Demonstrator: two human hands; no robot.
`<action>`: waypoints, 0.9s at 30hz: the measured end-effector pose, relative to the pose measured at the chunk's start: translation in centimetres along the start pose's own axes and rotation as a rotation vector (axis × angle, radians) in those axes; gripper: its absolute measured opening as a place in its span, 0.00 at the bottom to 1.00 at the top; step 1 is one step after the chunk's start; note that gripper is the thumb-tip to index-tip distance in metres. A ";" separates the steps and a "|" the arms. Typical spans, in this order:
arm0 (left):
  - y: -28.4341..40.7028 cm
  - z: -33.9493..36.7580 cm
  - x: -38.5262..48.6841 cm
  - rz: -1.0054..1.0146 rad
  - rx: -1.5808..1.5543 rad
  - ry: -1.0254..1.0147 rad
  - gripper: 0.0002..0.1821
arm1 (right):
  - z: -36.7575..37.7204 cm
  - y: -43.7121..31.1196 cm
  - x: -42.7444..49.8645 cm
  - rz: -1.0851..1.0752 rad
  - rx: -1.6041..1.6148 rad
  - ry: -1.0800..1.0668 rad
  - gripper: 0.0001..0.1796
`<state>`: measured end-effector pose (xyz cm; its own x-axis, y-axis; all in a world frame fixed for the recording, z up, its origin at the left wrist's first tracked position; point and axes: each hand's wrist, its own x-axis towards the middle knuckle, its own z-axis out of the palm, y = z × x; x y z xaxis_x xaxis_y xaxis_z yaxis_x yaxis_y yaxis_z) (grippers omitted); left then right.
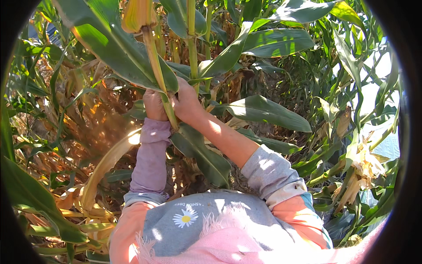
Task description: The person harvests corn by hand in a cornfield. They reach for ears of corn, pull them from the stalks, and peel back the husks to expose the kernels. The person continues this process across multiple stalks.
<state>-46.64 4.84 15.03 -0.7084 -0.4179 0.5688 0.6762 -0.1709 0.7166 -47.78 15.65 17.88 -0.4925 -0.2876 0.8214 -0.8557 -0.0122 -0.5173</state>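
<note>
A green corn stalk [153, 61] rises at a slant in front of me, with a yellowish corn ear in its husk [140, 16] at the upper end of the visible part. Both hands are at this stalk, close together below the ear. My left hand [155, 105] is curled on its left side, its fingers mostly hidden behind the stalk and a leaf. On the right side, my right hand [185, 100] is closed against the stalk where a broad green leaf [128, 61] joins it. How far each hand wraps the stalk is partly hidden.
Another upright corn stalk [193, 56] stands just right of the hands. Broad leaves [270, 114] reach out to the right, and a dry curved leaf [102, 168] arches at lower left. An opened, dry husk [366, 163] hangs at far right. Dense corn plants surround me.
</note>
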 end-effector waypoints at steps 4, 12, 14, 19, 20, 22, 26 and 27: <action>0.1 -1.1 -0.9 0.075 0.241 -0.057 0.08 | 0.1 -0.4 -0.1 0.104 -0.140 -0.064 0.18; -1.9 -2.0 -4.8 0.272 0.491 -0.006 0.06 | -1.0 -1.0 -0.6 0.057 -0.184 -0.226 0.12; -2.9 -5.8 -6.4 0.396 0.849 -0.279 0.11 | -0.3 1.0 -1.0 0.015 -0.155 -0.085 0.10; -9.9 -13.8 -14.9 0.147 1.031 -0.610 0.17 | 1.1 2.9 -3.1 0.226 0.244 -0.014 0.11; -8.2 -12.7 -14.9 -0.026 1.006 -0.563 0.17 | 1.1 2.2 -3.2 0.174 0.138 -0.015 0.10; -7.3 -14.4 -13.2 -0.503 1.028 -0.471 0.17 | 1.3 0.5 -2.9 0.049 -0.063 -0.034 0.09; -4.0 -15.0 -7.8 -0.384 0.628 -0.243 0.13 | -0.2 2.7 -4.9 0.031 -0.202 -0.156 0.08; -1.9 -13.6 -6.8 -0.145 0.616 -0.123 0.12 | -0.3 3.1 -5.2 0.087 -0.259 -0.339 0.08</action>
<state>-40.35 -4.20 4.34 -0.8267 -0.3172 0.4648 0.3579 0.3410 0.8693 -47.90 17.45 12.07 -0.5216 -0.5753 0.6300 -0.8462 0.2542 -0.4684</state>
